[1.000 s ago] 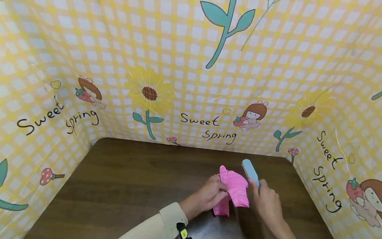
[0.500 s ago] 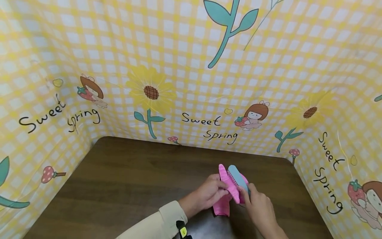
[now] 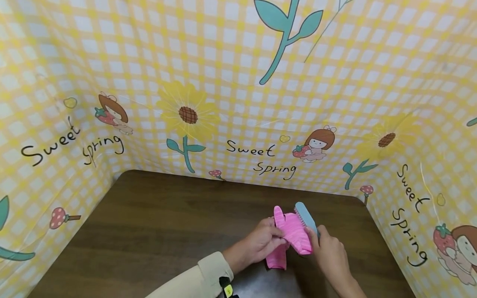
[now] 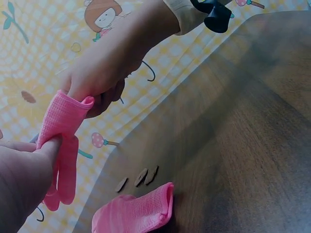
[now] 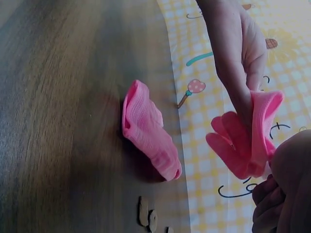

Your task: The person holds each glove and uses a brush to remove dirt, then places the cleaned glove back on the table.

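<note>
In the head view my left hand [image 3: 262, 240] pinches a pink knitted glove [image 3: 292, 231] between thumb and fingers, above the table. One glove finger points up and the cuff hangs toward the lower right. My right hand [image 3: 331, 252] grips a light blue brush [image 3: 307, 216] by its handle, thumb along it. Its bristles face left, against or very near the glove's right edge. A second pink glove [image 3: 276, 258] lies on the table below my left hand, partly covered by it. Both wrist views show that glove whole or in part; the brush is mostly hidden there.
Several small flat brown pieces [image 4: 141, 177] lie on the dark wooden table [image 3: 156, 223], beyond the lying glove; the head view does not show them. A yellow checked cloth [image 3: 238, 103] with printed flowers walls the table at the back and both sides.
The brush has gone left from beside the held glove onto it, then back right to its edge. The glove's cuff swung and folded with it. My left hand stays almost still.
</note>
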Demonstrator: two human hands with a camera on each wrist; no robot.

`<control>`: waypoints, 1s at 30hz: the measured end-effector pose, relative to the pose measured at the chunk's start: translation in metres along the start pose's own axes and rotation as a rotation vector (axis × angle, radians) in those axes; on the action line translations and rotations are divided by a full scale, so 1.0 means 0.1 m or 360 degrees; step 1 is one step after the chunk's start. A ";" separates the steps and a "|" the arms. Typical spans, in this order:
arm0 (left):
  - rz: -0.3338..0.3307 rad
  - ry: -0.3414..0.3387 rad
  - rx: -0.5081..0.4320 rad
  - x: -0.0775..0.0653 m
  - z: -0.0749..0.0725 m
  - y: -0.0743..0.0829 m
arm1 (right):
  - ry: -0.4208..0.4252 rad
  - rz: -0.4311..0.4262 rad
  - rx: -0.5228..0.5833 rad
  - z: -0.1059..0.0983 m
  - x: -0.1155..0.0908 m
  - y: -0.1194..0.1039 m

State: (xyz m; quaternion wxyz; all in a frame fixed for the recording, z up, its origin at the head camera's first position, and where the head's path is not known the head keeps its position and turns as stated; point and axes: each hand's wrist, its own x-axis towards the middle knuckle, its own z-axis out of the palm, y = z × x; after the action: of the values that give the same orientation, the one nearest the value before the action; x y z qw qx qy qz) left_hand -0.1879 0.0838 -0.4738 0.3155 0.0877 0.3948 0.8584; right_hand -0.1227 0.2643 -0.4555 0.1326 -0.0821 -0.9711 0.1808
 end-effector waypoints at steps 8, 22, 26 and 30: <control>0.0044 -0.0030 -0.0054 0.00 -0.01 -0.02 | -0.0040 0.0081 0.0056 -0.06 0.05 0.08; 0.0009 -0.0046 -0.0086 -0.01 0.05 0.04 | -0.0223 -0.0072 0.0127 -0.06 -0.20 -0.18; -0.0011 -0.0015 -0.0044 -0.02 0.04 -0.01 | -0.0086 -0.0089 0.0015 -0.02 -0.18 -0.11; -0.0024 -0.0009 -0.0047 -0.03 0.03 -0.04 | -0.0058 -0.0067 -0.0024 -0.01 -0.14 -0.03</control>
State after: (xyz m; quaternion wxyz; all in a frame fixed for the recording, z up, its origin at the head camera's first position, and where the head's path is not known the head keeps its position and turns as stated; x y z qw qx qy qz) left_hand -0.1826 0.0860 -0.4740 0.3243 0.0825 0.3820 0.8614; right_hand -0.1091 0.2590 -0.4571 0.1180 -0.0594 -0.9762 0.1720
